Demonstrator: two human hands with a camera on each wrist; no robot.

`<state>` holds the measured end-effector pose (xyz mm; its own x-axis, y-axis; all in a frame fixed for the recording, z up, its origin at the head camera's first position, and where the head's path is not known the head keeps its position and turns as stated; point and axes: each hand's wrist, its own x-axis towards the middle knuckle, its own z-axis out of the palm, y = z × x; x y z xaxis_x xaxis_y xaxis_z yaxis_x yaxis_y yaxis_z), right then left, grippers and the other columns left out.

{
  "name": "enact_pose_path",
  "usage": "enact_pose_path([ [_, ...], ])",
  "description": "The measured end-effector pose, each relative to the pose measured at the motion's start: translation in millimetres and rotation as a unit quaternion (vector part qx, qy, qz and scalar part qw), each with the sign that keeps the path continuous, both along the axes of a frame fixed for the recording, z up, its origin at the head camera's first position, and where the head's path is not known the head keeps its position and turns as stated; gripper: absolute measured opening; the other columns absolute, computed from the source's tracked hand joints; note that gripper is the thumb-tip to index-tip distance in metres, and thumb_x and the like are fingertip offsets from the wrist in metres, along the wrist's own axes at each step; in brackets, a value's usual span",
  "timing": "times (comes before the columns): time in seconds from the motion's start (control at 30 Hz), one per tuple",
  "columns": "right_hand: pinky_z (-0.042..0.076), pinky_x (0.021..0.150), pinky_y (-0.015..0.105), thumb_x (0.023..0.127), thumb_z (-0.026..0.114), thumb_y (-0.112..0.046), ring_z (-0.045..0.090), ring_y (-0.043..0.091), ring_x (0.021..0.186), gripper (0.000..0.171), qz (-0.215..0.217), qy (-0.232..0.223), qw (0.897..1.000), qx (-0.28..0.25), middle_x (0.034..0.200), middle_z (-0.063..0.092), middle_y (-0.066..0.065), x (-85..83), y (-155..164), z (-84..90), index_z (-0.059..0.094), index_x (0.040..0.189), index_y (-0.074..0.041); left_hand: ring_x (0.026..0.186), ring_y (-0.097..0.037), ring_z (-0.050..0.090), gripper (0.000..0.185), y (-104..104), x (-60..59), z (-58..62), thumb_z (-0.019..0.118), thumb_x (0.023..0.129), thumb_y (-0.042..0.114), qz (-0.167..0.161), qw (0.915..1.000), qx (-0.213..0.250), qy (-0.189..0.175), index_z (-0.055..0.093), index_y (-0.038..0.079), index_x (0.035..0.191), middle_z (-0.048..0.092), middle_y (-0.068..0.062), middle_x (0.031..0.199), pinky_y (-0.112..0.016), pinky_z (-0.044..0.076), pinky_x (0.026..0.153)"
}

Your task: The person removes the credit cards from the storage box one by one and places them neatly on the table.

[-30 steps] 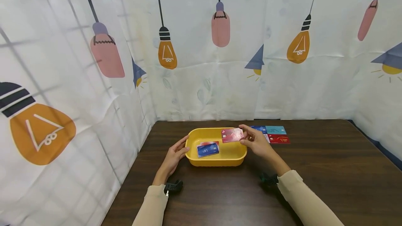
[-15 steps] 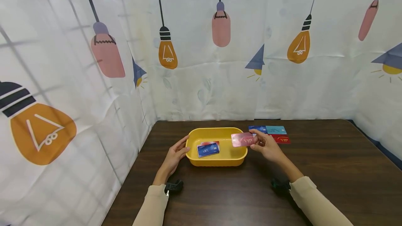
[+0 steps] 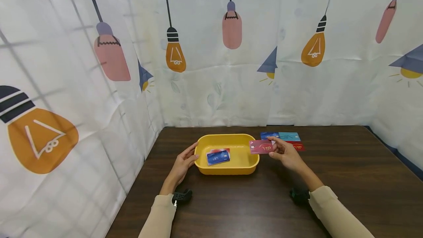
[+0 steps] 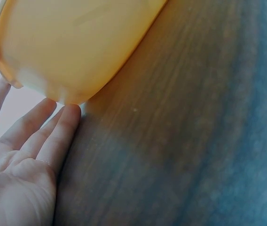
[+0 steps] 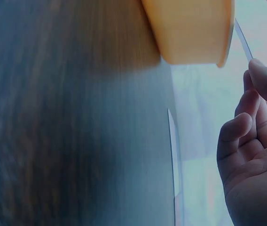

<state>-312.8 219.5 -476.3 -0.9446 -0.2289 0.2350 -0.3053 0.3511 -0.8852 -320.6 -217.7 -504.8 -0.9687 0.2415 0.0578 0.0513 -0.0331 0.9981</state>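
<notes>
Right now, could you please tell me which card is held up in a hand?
The pinkish-red VIP card, pinched in the right hand near the right end of the yellow tray; the other visible cards lie in the tray or on the table.

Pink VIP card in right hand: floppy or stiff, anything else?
Probably stiff: the pink card sticks out straight from the right hand. Likely light: its edge looks thin in the right wrist view. May pivot if nudged, being pinched near one end.

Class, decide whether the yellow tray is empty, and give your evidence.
Not empty: the head view shows a blue card lying inside the yellow tray.
</notes>
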Motion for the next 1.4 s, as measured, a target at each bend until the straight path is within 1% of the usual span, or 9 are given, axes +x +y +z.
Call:
enact_pose_path([
  [0.2,0.048,0.064,0.023,0.095,0.069,-0.002,0.054,0.013,0.077,0.055,-0.004,-0.003,1.000,0.009,0.096,0.056,0.016,-3.0,12,-1.6,0.049,0.147,0.001,0.148,-0.034,0.043,0.055,-1,-0.2,0.8,0.060,0.103,0.014,0.002,1.0000,-0.004,-0.001,0.044,0.017,0.156,0.042,-0.014,0.162,-0.041,0.048,0.112],
  [0.4,0.047,0.063,0.025,0.097,0.068,-0.004,0.053,0.012,0.077,0.057,-0.019,-0.016,1.000,0.014,0.097,0.056,0.016,-4.3,25,1.0,0.046,0.150,0.001,0.147,-0.034,0.043,0.055,-1,-0.1,2.1,0.060,0.103,0.013,0.004,1.0000,-0.003,0.001,0.045,0.017,0.156,0.043,-0.015,0.161,-0.039,0.050,0.110],
  [0.6,0.045,0.062,0.026,0.098,0.067,-0.005,0.050,0.010,0.075,0.056,-0.032,-0.013,0.999,0.019,0.095,0.055,0.011,-7.0,39,-1.6,0.045,0.149,0.002,0.146,-0.035,0.044,0.057,-1,0.1,2.8,0.063,0.102,0.015,0.002,1.0000,0.002,0.003,0.045,0.017,0.156,0.043,-0.015,0.161,-0.034,0.053,0.107],
  [0.77,0.043,0.061,0.026,0.098,0.066,-0.005,0.049,0.011,0.073,0.058,-0.033,-0.031,0.999,0.021,0.094,0.055,0.011,-7.6,46,-2.7,0.043,0.150,0.004,0.147,-0.035,0.044,0.056,-1,0.0,1.5,0.061,0.102,0.013,0.004,1.0000,0.004,-0.001,0.045,0.017,0.156,0.043,-0.015,0.161,-0.032,0.054,0.105],
  [0.87,0.041,0.058,0.028,0.098,0.067,-0.006,0.047,0.013,0.072,0.059,-0.033,-0.048,0.998,0.032,0.094,0.055,0.012,-8.9,48,-4.3,0.043,0.151,0.005,0.147,-0.034,0.043,0.055,-1,-0.2,0.4,0.060,0.103,0.013,0.006,1.0000,0.001,-0.006,0.045,0.017,0.156,0.042,-0.014,0.162,-0.034,0.052,0.107],
  [1.03,0.041,0.056,0.027,0.096,0.070,-0.007,0.047,0.014,0.070,0.061,-0.033,-0.068,0.995,0.064,0.091,0.056,0.009,-12.4,48,-9.9,0.044,0.150,0.004,0.148,-0.034,0.043,0.056,-1,-0.5,-0.8,0.060,0.103,0.014,0.003,1.0000,-0.004,-0.004,0.045,0.018,0.156,0.041,-0.013,0.162,-0.037,0.051,0.109],
  [1.23,0.041,0.057,0.027,0.093,0.071,-0.006,0.048,0.016,0.071,0.059,-0.022,-0.073,0.993,0.092,0.089,0.056,0.009,-14.7,48,-12.9,0.048,0.147,0.005,0.147,-0.035,0.043,0.056,-2,-0.4,-0.7,0.060,0.103,0.015,0.000,1.0000,-0.002,-0.002,0.044,0.018,0.156,0.042,-0.014,0.162,-0.036,0.051,0.109],
  [1.4,0.042,0.058,0.027,0.093,0.071,-0.005,0.049,0.017,0.074,0.062,-0.015,-0.093,0.991,0.100,0.090,0.055,0.010,-14.4,48,-13.3,0.045,0.148,0.006,0.148,-0.033,0.042,0.055,-2,-1.1,-0.8,0.061,0.103,0.016,-0.001,1.0000,-0.002,-0.004,0.045,0.019,0.156,0.041,-0.013,0.162,-0.038,0.050,0.110],
])
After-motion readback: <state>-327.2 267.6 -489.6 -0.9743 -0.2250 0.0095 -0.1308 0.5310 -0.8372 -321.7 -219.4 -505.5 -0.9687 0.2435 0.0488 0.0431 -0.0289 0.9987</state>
